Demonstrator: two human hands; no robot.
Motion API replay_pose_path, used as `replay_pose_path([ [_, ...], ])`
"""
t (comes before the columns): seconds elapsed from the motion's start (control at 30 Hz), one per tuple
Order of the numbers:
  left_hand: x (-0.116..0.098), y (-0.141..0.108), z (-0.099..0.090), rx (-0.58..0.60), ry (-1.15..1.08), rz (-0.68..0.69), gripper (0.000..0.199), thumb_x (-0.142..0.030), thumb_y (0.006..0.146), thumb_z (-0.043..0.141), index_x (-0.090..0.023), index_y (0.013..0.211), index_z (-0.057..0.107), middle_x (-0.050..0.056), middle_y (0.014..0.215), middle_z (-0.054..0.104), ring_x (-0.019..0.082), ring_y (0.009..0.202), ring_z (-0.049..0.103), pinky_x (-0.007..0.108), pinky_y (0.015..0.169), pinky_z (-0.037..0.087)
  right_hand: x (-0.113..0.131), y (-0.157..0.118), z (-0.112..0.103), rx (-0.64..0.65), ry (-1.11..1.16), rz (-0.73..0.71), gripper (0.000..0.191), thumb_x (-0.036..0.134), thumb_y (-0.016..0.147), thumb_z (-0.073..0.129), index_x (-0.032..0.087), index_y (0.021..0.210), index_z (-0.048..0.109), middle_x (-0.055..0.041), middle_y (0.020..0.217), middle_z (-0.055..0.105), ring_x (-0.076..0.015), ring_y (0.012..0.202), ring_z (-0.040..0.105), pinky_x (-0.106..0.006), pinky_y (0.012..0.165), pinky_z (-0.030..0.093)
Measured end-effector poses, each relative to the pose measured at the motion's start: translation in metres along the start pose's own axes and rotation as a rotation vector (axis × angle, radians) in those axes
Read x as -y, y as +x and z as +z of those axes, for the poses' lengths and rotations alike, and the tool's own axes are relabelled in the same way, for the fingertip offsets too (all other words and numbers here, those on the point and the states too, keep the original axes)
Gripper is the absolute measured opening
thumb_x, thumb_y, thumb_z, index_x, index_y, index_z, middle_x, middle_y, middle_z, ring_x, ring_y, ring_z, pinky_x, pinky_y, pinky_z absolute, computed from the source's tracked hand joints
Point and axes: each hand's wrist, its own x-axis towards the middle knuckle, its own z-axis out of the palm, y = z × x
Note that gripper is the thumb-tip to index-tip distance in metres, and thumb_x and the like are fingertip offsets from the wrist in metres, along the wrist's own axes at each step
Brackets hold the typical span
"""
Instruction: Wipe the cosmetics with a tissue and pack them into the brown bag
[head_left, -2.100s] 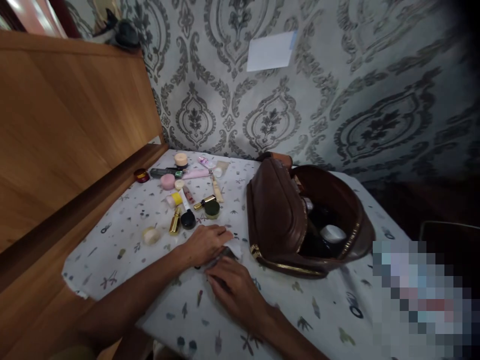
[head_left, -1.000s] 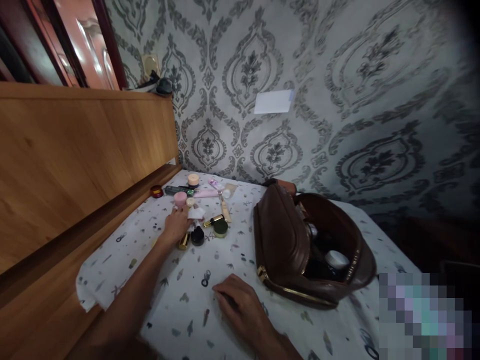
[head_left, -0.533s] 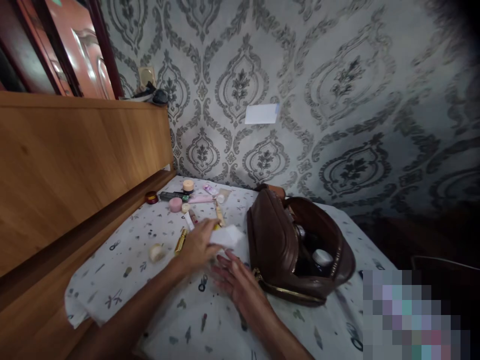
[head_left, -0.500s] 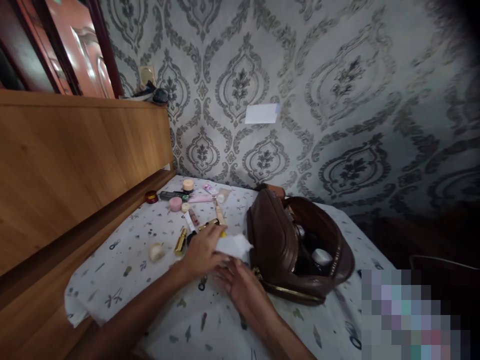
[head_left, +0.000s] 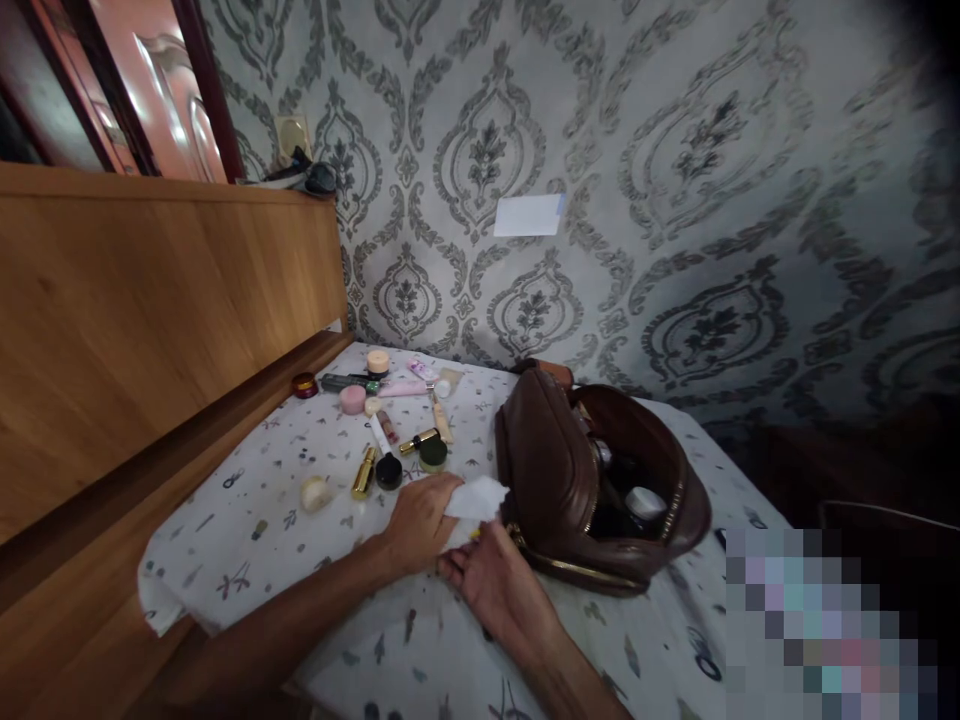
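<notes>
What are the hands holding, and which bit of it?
The left hand holds a white tissue by the end nearest that hand. Something yellow shows by the fingers of the right hand, too hidden to tell its hold.

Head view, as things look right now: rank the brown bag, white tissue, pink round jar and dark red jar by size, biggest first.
1. Brown bag
2. White tissue, though the hands partly cover it
3. Pink round jar and dark red jar: too alike to rank
</notes>
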Motion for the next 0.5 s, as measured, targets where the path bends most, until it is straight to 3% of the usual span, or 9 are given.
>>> replay_pose_path([
  [0.17, 0.005, 0.001, 0.001, -0.016, -0.152, -0.077, 0.035, -0.012, 0.083, 0.045, -0.019, 0.114, 0.058, 0.005, 0.102, 0.071, 0.020, 0.093, 0.065, 0.030, 0.083, 0.049, 0.002, -0.007, 0.003, -0.115, -0.069, 0.035, 0.028, 0.047, 0.079, 0.072, 0.024, 0.094, 0.064, -0.0010, 0.088, 0.074, -0.0205, 0.076, 0.068, -0.034, 0.061, 0.055],
  [0.33, 0.002, 0.005, -0.010, -0.049, -0.334, -0.117, 0.035, -0.016, 0.085, 0.043, -0.018, 0.116, 0.060, 0.004, 0.106, 0.070, 0.020, 0.093, 0.064, 0.030, 0.085, 0.049, 0.007, -0.009, 0.005, -0.055, 0.096, 0.014, 0.019, 0.040, 0.083, 0.069, 0.024, 0.092, 0.065, -0.0003, 0.095, 0.074, -0.0191, 0.083, 0.069, -0.036, 0.071, 0.057],
  [0.4, -0.002, 0.006, -0.015, 0.003, -0.333, -0.062, 0.031, -0.021, 0.090, 0.043, -0.017, 0.111, 0.064, 0.005, 0.107, 0.069, 0.021, 0.096, 0.063, 0.032, 0.089, 0.048, 0.009, -0.007, 0.003, -0.050, 0.113, -0.011, 0.018, 0.040, 0.084, 0.067, 0.023, 0.089, 0.065, -0.0002, 0.092, 0.074, -0.0183, 0.083, 0.068, -0.036, 0.076, 0.056],
  [0.5, -0.006, 0.004, -0.017, 0.194, -0.198, 0.180, 0.036, -0.038, 0.094, 0.049, -0.017, 0.120, 0.064, 0.010, 0.112, 0.067, 0.025, 0.105, 0.060, 0.037, 0.096, 0.044, 0.010, -0.005, -0.003, -0.064, 0.064, -0.084, 0.020, 0.042, 0.085, 0.065, 0.022, 0.084, 0.065, -0.0003, 0.084, 0.072, -0.0184, 0.080, 0.067, -0.036, 0.079, 0.055],
])
